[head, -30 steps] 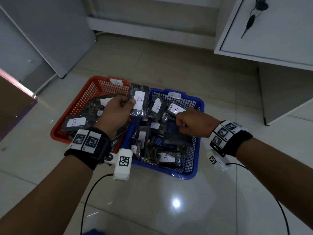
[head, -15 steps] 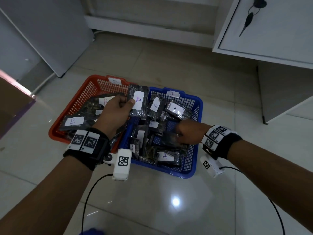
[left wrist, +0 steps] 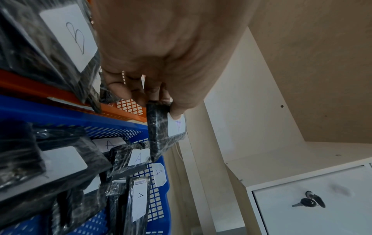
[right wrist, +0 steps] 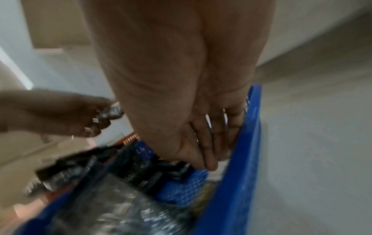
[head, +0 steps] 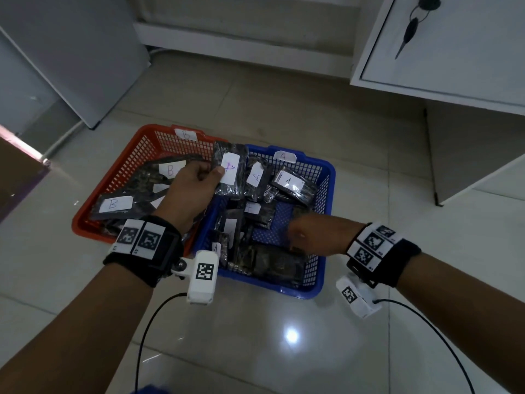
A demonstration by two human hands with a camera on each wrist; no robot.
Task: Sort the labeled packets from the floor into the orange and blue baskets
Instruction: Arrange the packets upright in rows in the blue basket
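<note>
- Here, in the head view, the left hand (head: 189, 191) pinches a dark packet (head: 230, 169) with a white "A" label between thumb and fingers, holding it above the seam where the orange basket (head: 119, 177) and the blue basket (head: 326, 177) touch; the packet sits at about 11 o'clock of the blue basket.
- To do this step well, I judge the packet should travel toward 3 o'clock until it is clearly over the blue basket, whose rim tag reads "A", and be let go low so it does not slide back over the shared rim.
- The right hand (head: 315, 236) reaches into the blue basket at about 4 o'clock; whether it grasps anything cannot be told here.
- Counted: two baskets; three "B" labels readable on the orange side, tag included; about five "A" labels on the blue side, plus the held one.
- From the left wrist, the thumb and fingertips (left wrist: 177, 111) clamp the held packet's top edge, and it hangs upright over the blue rim.
- From the right wrist, blurred, the right hand's fingers (right wrist: 203, 159) point down, close together, touching the packets inside the blue wall; a grip cannot be made out.
</note>
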